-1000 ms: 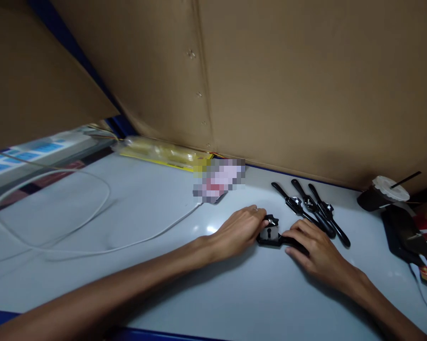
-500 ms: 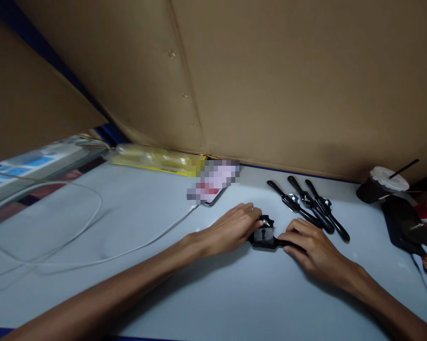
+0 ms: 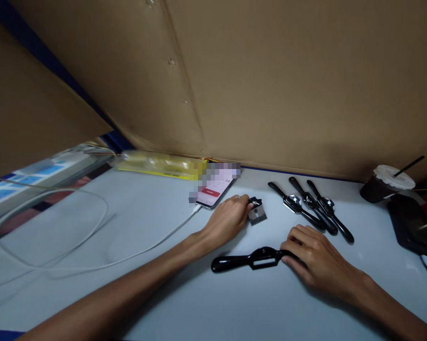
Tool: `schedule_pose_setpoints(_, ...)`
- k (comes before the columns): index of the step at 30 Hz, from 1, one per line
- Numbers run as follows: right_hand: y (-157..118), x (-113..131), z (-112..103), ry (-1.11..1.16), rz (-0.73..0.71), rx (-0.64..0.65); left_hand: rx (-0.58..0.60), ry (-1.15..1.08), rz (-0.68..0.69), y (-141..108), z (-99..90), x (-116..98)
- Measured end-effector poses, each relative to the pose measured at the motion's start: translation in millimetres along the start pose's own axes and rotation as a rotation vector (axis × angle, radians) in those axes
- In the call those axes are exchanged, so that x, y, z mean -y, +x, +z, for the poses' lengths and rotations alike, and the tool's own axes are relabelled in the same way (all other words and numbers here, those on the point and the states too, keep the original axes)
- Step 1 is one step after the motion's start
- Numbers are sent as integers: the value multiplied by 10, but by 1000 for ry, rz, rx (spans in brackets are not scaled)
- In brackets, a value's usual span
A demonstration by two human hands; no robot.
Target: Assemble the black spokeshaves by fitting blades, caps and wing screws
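Note:
My right hand (image 3: 314, 251) is closed around the right handle of a black spokeshave body (image 3: 231, 263), whose slot in the middle is open, with no blade in it. Behind that body, my left hand (image 3: 231, 212) pinches a small black cap piece (image 3: 256, 201) together with a flat grey blade (image 3: 258, 215) that has a keyhole-shaped opening. Fingers partly cover the cap. Three more spokeshaves (image 3: 294, 203) lie side by side beyond my right hand, each with black handles and metal fittings.
A phone (image 3: 213, 190) on a white cable (image 3: 156, 245) lies behind my left hand. At the back sits a yellow plastic-wrapped pack (image 3: 159, 163). To the right stand a lidded drink cup with a straw (image 3: 386, 184) and a black object (image 3: 408, 227). Cardboard (image 3: 287, 85) walls the rear.
My left hand has lifted the cap and blade off the spokeshave body and moved them back and left. The body's left handle and slot now show. My right hand keeps its hold.

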State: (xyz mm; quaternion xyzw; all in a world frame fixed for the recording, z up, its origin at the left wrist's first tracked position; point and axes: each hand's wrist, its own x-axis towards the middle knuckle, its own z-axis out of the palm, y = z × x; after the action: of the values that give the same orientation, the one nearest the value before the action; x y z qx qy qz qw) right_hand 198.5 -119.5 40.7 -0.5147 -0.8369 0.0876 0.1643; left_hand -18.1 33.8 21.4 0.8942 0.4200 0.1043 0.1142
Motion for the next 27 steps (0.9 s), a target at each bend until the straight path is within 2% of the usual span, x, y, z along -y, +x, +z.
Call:
schedule_pose_setpoints(3, 3, -101, -24, -119, 23, -80, 3, 33, -59, 51, -17, 0)
schedule_pose_setpoints(6, 17, -308, -73, -237, 223, -189, 19, 61, -106, 101, -29, -40)
schedule_pose_setpoints(8, 32, -439, -94, -353, 394, -159, 25, 73, -140, 139, -25, -65)
schedule_pose_setpoints(9, 40, -485, -96, -379, 433, -148, 26, 77, -157, 159, -20, -71)
schedule_pose_setpoints(14, 75, -496, -39, -417, 475, -88, -8, 56, -172, 211, -12, -34)
schedule_pose_setpoints(17, 78, -456, -22, -420, 486, -65, -45, 13, -92, 153, -33, -20)
schedule_pose_setpoints(20, 67, -455, -46, -417, 511, -59, -65, -45, 79, 32, -55, -54)
schedule_pose_setpoints(23, 51, -474, -82, -407, 532, -65, -44, -87, 277, -89, -54, -106)
schedule_pose_setpoints(27, 43, -504, -114, -386, 538, -75, -7, -101, 419, -184, -27, -138)
